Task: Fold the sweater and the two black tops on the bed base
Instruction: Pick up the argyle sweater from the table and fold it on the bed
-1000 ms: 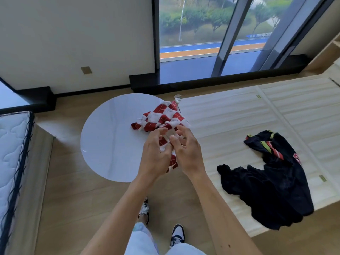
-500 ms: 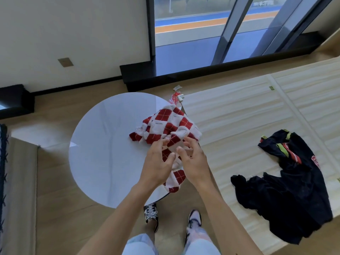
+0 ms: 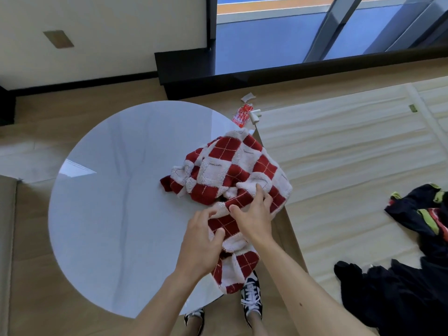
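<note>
Grips: left grip (image 3: 201,241) curls fingers and thumb round a bunch of the sweater (image 3: 232,166) near the table (image 3: 109,214) edge closest to the person; right grip (image 3: 252,214), just beside it and a little farther out, pinches a fold of the same cloth between thumb and fingers.
Bed: the bed base (image 3: 339,154), pale and ribbed, fills the right side, its long edge running just beside the table.
Table: round, white and glossy, standing on the wooden floor (image 3: 72,105).
Black pile: the black tops (image 3: 412,287) lie crumpled on the bed base at the right, well apart from the sweater; the farther one shows green and red stripes.
Sweater: red-and-white checked, bunched on the right part of the table, its right side reaching over the bed base edge and one end hanging off the near rim.
Feet: two dark shoes (image 3: 252,297) with white laces, on the floor below the hanging end.
Litter: a red packet (image 3: 241,115) on the floor at the bed base's far corner.
</note>
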### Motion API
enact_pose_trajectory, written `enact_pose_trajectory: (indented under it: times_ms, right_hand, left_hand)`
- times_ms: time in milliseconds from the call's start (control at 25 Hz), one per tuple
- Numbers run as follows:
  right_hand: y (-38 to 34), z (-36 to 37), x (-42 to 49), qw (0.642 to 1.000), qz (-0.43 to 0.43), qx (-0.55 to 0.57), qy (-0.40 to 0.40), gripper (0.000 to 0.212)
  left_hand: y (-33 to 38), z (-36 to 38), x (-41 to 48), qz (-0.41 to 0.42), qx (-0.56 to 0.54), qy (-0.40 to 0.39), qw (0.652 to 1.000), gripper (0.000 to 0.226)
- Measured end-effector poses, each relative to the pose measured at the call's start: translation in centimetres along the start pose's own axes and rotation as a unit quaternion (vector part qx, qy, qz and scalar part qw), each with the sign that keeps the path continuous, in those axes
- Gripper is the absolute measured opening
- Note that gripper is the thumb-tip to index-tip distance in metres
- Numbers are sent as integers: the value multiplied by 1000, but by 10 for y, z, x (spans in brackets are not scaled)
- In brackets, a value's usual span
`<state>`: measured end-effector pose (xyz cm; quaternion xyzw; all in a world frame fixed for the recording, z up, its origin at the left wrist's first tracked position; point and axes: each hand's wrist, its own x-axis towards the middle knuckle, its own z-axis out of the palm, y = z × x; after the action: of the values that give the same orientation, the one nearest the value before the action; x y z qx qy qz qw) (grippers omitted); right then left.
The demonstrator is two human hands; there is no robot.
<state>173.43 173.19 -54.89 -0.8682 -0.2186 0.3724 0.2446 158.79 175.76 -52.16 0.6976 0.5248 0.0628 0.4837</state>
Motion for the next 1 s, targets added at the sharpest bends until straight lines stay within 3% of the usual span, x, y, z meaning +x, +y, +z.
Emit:
enact_pose_trajectory:
  times_ms: [200, 320, 400, 520, 680, 800, 920, 1000]
  right_hand:
    - [21, 48, 65, 996, 44, -67, -41, 121]
    - [36, 75, 87, 993, 52, -95, -48, 121]
    - [48, 86, 95, 990, 50, -128, -24, 107]
    - [57, 85, 104, 985, 49, -166, 4, 63]
    - [40, 48, 99, 1000, 13, 9, -24, 41]
    - [7, 5, 78, 970, -5, 209, -121, 58]
    - [-23, -24, 71, 931, -12, 297, -213, 62]
    - [-38, -36, 68, 910, -21, 324, -256, 68]
  left_hand:
    - [-36, 22, 26, -28, -13, -7, 999, 40]
    - [-53, 28, 46, -40, -11, -5, 999, 40]
    - [-61, 30, 57, -38, -6, -3, 999, 42]
    - [-67, 33, 69, -43, -4, -7, 999, 42]
    - [-70, 31, 81, -33, 3, -8, 999, 47]
    - [-73, 20, 95, 33, 57, -16, 998, 80]
    - [-53, 0, 108, 126, 120, 2, 985, 110]
    - [-32, -18, 111, 198, 69, 10, 978, 92]
